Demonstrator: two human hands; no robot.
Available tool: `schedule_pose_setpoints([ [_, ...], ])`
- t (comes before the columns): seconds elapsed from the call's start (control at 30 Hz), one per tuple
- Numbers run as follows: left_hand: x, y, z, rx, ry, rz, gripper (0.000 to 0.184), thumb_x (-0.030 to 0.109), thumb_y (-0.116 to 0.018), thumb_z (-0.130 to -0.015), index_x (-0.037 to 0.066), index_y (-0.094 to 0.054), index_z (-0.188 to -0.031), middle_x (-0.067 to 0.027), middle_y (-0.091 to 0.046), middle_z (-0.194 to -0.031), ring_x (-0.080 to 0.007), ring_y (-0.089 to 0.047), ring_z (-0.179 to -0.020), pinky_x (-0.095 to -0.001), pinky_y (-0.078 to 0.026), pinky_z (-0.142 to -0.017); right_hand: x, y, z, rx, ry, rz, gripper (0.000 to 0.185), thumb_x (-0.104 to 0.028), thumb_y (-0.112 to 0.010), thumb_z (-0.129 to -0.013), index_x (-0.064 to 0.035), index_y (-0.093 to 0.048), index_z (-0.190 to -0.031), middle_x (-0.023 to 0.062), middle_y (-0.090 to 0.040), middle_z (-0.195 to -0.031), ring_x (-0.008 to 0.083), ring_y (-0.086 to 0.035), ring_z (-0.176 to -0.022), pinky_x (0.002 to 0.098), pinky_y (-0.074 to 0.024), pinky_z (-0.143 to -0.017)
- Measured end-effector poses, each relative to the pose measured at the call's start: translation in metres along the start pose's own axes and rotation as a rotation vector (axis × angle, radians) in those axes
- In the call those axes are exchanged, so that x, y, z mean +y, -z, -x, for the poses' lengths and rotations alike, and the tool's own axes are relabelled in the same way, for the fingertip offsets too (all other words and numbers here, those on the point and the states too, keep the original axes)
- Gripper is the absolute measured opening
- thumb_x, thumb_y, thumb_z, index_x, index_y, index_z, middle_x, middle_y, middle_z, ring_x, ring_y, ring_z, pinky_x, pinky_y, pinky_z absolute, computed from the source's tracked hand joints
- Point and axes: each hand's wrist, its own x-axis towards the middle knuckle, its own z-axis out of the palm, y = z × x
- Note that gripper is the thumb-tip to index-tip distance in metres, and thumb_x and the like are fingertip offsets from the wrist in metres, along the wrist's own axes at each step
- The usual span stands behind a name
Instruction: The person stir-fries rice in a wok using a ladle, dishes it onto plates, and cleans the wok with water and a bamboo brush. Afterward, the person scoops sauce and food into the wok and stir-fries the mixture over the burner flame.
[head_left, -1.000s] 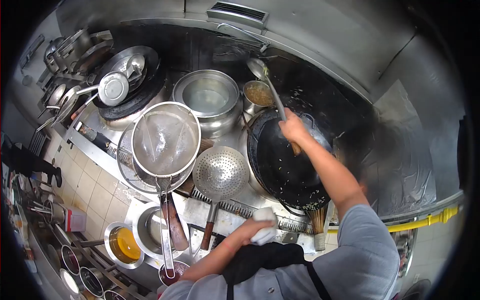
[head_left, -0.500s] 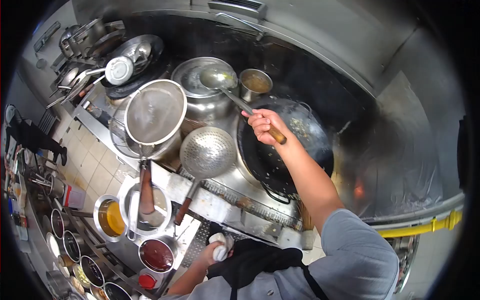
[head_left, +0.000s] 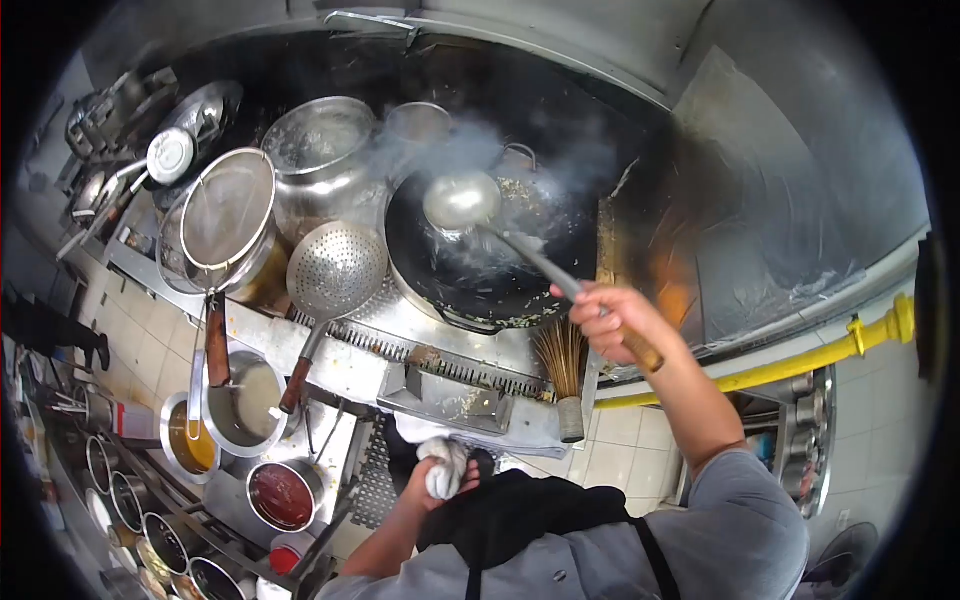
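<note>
My right hand is closed round the long handle of a ladle, near its wooden end. The ladle's bowl is over the black wok, and it looks tipped over a shallow layer of liquid. Small pale chopped bits cling to the wok's far side and its near rim. Smoke or steam rises at the back and partly veils the small metal pot. Low in front of the apron, my left hand grips a bunched white cloth.
Left of the wok stand a large steel pot, a perforated strainer and a fine sieve. A bamboo brush stands at the stove's front edge. A yellow pipe runs along the right. Sauce pots, one with red sauce, fill the lower left.
The ladle has moved from above the large pot to the right, over the wok. Liquid now shows in the wok and smoke has thickened. The view has shifted; my left hand still holds the cloth.
</note>
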Motion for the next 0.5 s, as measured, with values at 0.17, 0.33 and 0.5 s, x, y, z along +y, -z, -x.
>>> schedule_pose_setpoints([
  [0.17, 0.081, -0.136, 0.030, 0.176, -1.326, -1.467, 0.044, 0.016, -0.072, -0.060, 0.000, -0.058, -0.099, -0.0163, -0.058, -0.105, -0.0336, -0.057, -0.097, -0.0440, -0.045, -0.087, 0.039, 0.030, -0.005, 0.115, 0.050, 0.035, 0.013, -0.008, -0.053, -0.087, -0.0084, -0.048, -0.099, -0.0037, -0.045, -0.064, 0.0017, -0.038, -0.042, 0.0193, -0.0292, -0.034],
  [0.33, 0.132, -0.208, -0.036, 0.001, -1.464, -2.105, 0.041, 0.022, -0.074, -0.053, 0.005, -0.064, -0.088, -0.0087, -0.057, -0.106, -0.0304, -0.050, -0.103, -0.0414, -0.034, -0.096, 0.056, 0.053, -0.043, 0.161, 0.086, -0.070, 0.010, -0.011, -0.053, -0.088, -0.0089, -0.048, -0.096, -0.0040, -0.045, -0.064, 0.0026, -0.039, -0.044, 0.0192, -0.0296, -0.036],
  [0.5, 0.132, -0.165, -0.008, -0.253, -0.966, -1.213, 0.054, 0.024, -0.068, -0.060, 0.005, -0.059, -0.110, -0.0116, -0.056, -0.115, -0.0308, -0.047, -0.116, -0.0452, -0.031, -0.104, 0.091, 0.016, -0.064, 0.373, 0.231, 0.180, 0.018, -0.024, -0.055, -0.090, -0.0086, -0.055, -0.098, 0.0001, -0.052, -0.070, 0.0114, -0.050, -0.053, 0.0258, -0.0418, -0.046],
])
